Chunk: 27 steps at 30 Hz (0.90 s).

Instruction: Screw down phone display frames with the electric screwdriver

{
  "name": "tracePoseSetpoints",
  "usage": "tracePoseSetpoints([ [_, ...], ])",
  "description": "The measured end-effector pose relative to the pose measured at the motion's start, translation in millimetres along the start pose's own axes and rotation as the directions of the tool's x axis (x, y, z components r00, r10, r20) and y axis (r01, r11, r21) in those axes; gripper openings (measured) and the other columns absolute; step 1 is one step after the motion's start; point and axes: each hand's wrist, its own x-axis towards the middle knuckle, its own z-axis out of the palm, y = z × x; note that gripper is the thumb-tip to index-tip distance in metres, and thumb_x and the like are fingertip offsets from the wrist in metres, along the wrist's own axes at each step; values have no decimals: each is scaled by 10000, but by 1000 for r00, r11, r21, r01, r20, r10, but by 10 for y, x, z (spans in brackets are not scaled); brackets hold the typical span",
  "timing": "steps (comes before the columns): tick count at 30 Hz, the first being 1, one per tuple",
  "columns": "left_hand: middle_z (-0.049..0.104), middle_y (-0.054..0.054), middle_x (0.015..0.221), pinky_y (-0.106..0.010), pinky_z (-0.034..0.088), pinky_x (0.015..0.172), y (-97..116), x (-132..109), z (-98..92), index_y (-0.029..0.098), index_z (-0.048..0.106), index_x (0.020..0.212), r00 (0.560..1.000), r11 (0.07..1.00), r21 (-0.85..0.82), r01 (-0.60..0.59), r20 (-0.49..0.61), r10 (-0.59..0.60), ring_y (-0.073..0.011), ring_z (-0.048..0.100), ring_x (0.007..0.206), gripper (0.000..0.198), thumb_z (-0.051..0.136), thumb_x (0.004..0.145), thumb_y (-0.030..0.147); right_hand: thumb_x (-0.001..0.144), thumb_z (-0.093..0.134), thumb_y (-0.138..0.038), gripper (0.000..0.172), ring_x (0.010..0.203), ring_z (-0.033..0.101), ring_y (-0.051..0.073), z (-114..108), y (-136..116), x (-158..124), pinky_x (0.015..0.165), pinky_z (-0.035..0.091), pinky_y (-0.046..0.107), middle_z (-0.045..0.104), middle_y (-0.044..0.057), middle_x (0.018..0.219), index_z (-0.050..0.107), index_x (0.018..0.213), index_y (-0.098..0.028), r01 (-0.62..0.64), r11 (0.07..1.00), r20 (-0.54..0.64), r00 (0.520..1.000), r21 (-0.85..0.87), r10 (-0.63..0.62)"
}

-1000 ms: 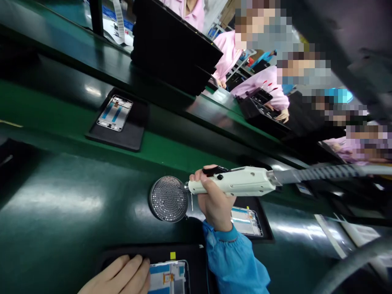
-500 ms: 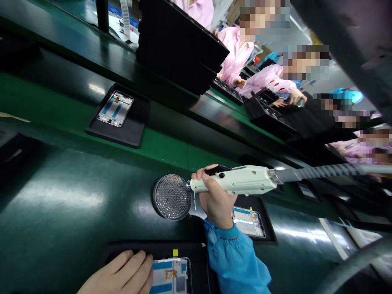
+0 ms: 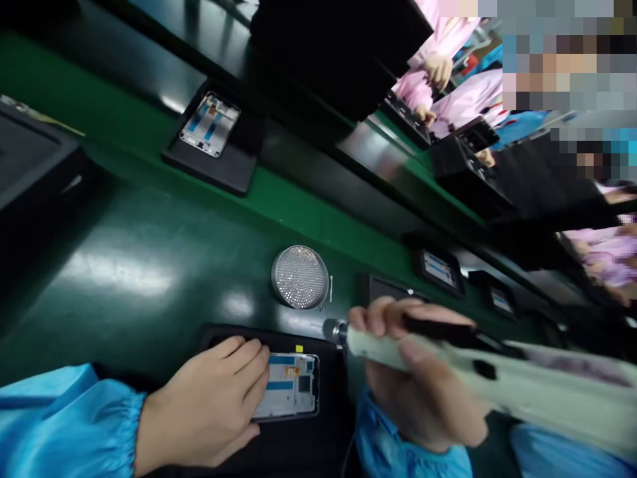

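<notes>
My left hand (image 3: 209,408) lies flat on a black mat (image 3: 298,446), its fingertips against the left edge of a phone frame (image 3: 291,386) with blue strips and a small yellow label nearby. My right hand (image 3: 418,372) grips a pale green power screwdriver (image 3: 562,392), blurred and close to the camera. The tool's metal tip (image 3: 334,330) points left, just above the top right corner of the phone frame and apart from it. Above that tip sits a round perforated metal dish (image 3: 299,277) speckled with small bright bits.
Further phone frames lie on black mats (image 3: 213,172) along the glossy green bench. Tall black stacked trays (image 3: 338,46) stand at the top. Co-workers in pink sleeves (image 3: 470,96) handle trays at the upper right. A dark box (image 3: 30,159) sits at the left.
The view has swung, shifting the bench up and left. My right hand has brought the tool nearer the camera, its tip now by the phone frame. My left hand and blue sleeve show more fully.
</notes>
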Motion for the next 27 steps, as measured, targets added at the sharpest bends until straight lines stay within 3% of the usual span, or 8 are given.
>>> tracePoseSetpoints([
  [3, 672, -160, 1237, -438, 358, 1017, 3, 1, 18, 59, 670, 1176, 1000, 1000, -12, -3, -2, 3, -326, 591, 1121, 535, 543, 925, 514, 822, 627, -158, 240, 724, 551, 144, 73, 27, -291, 633, 492, 339, 547, -5, 761, 681, 1045, -228, -67, 997, 166, 984, -32, 71],
  [6, 678, -170, 1218, -441, 380, 997, 5, 12, 33, 45, 668, 1176, 1000, 1000, -7, -7, -17, 7, -333, 594, 1115, 553, 569, 904, 516, 848, 612, -146, 255, 751, 554, 151, 93, 83, -431, 658, 506, 360, 548, 2, 783, 661, 1082, -233, -109, 993, 224, 967, -48, 117],
  [27, 673, -182, 1177, -403, 462, 890, 10, 47, -10, 53, 671, 1132, 999, 1000, -24, -8, 41, 9, -314, 596, 1069, 515, 613, 883, 500, 825, 629, -196, 204, 688, 541, 150, 170, 129, -441, 615, 495, 341, 532, -2, 729, 692, 1003, -272, -143, 982, 156, 975, -126, 162],
])
